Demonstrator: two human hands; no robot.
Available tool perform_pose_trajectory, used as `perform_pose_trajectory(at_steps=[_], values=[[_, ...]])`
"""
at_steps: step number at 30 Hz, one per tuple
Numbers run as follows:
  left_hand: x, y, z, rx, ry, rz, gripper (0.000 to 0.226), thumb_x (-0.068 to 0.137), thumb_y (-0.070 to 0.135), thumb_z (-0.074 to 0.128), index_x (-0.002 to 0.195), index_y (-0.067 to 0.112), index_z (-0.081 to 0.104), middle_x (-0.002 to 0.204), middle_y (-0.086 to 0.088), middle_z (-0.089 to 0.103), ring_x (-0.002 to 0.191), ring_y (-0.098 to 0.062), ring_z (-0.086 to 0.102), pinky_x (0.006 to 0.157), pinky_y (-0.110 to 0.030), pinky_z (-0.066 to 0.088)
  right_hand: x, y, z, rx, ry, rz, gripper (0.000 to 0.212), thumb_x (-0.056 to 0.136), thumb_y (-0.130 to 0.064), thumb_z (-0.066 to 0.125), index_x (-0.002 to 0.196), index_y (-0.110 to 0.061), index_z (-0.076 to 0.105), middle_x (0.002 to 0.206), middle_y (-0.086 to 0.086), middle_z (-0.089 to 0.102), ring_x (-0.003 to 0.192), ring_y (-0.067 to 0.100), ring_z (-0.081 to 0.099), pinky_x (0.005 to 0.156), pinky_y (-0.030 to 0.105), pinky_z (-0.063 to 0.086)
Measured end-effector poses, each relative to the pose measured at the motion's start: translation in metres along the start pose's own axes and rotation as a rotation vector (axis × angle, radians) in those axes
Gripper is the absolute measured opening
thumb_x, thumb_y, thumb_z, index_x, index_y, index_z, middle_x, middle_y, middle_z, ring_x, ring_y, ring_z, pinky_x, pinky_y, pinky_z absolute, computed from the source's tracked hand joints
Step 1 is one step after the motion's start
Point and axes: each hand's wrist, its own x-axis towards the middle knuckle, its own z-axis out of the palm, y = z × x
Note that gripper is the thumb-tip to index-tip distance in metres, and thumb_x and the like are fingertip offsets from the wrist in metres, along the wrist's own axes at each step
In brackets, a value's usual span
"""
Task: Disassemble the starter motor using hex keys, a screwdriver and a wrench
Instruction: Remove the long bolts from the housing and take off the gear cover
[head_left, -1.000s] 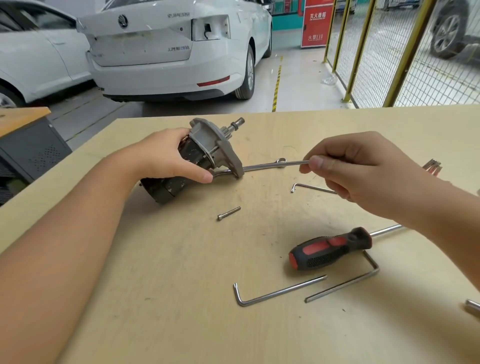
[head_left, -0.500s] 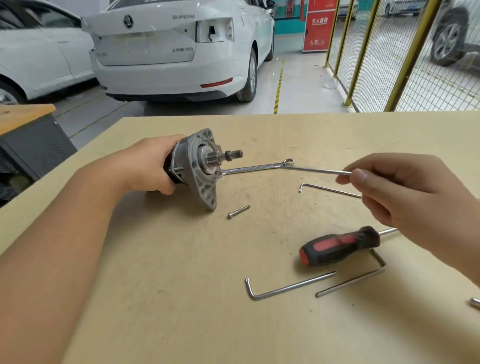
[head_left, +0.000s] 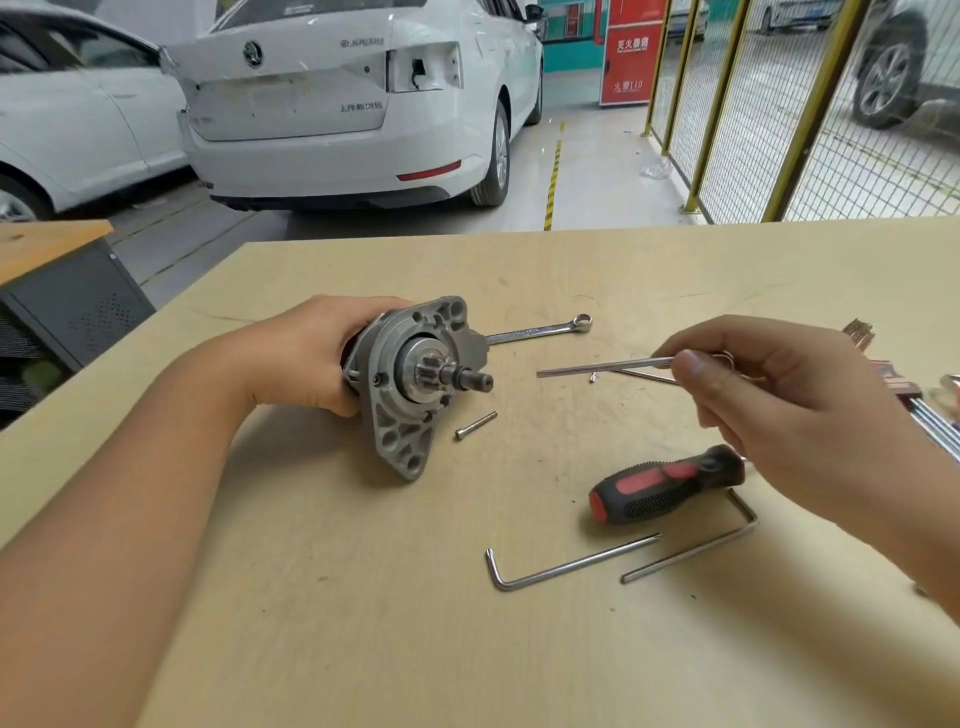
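The starter motor (head_left: 410, 384) lies on the wooden table (head_left: 363, 623), its grey flange and pinion shaft turned toward me. My left hand (head_left: 317, 353) grips the motor's dark body from the left. My right hand (head_left: 769, 405) pinches a long hex key (head_left: 602, 368) between thumb and fingers, its tip pointing left and ending a short way right of the shaft. A loose bolt (head_left: 476, 425) rests just right of the flange. A wrench (head_left: 540, 329) lies behind the motor.
A red-and-black screwdriver (head_left: 665, 483) lies under my right hand. Two hex keys (head_left: 571, 564) (head_left: 691, 548) lie nearer me, another (head_left: 644, 376) lies under the held one. More tools (head_left: 930, 410) sit at the table's right edge. White cars and a yellow fence stand beyond.
My left hand turned the motor so its flange and shaft face me. My right hand drew the hex key away from the motor to the right; it now floats free of the housing.
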Motion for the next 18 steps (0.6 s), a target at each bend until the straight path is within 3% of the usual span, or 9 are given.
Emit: perform_pose_trajectory(at_steps=[4,10,14,18], values=[[0.004,0.017,0.010,0.004,-0.012,0.088,0.101,0.064,-0.001,0.090,0.126,0.070,0.053,0.120,0.028,0.070,0.112,0.005,0.065,0.094,-0.032,0.057,-0.001,0.001,0.002,-0.029,0.026,0.026,0.021,0.101,-0.018,0.062,0.088,-0.032,0.071,0.062,-0.005,0.063,0.052,0.007,0.057,0.047,0.008,0.036],[0.006,0.032,0.022,-0.043,0.015,0.172,0.101,0.069,0.001,0.091,0.134,0.066,0.052,0.133,0.030,0.064,0.124,0.003,0.061,0.104,-0.036,0.054,-0.006,-0.006,0.009,-0.019,0.129,-0.007,0.018,0.100,-0.024,0.063,0.084,-0.030,0.069,0.062,-0.003,0.065,0.053,0.007,0.059,0.050,0.008,0.037],[0.008,0.038,0.028,-0.043,0.019,0.206,0.097,0.071,0.003,0.090,0.138,0.061,0.053,0.135,0.028,0.064,0.126,0.000,0.062,0.105,-0.043,0.054,-0.014,-0.015,0.019,0.103,0.143,-0.045,0.018,0.099,-0.013,0.063,0.084,-0.021,0.069,0.060,0.005,0.060,0.050,0.003,0.054,0.046,0.005,0.041],[0.008,0.043,0.030,-0.016,0.023,0.217,0.094,0.071,0.007,0.088,0.142,0.057,0.052,0.136,0.027,0.064,0.127,-0.002,0.061,0.105,-0.044,0.054,-0.015,-0.019,0.026,0.116,0.147,-0.081,0.017,0.101,-0.021,0.061,0.086,-0.023,0.068,0.059,0.003,0.061,0.053,0.008,0.053,0.053,0.009,0.039]])
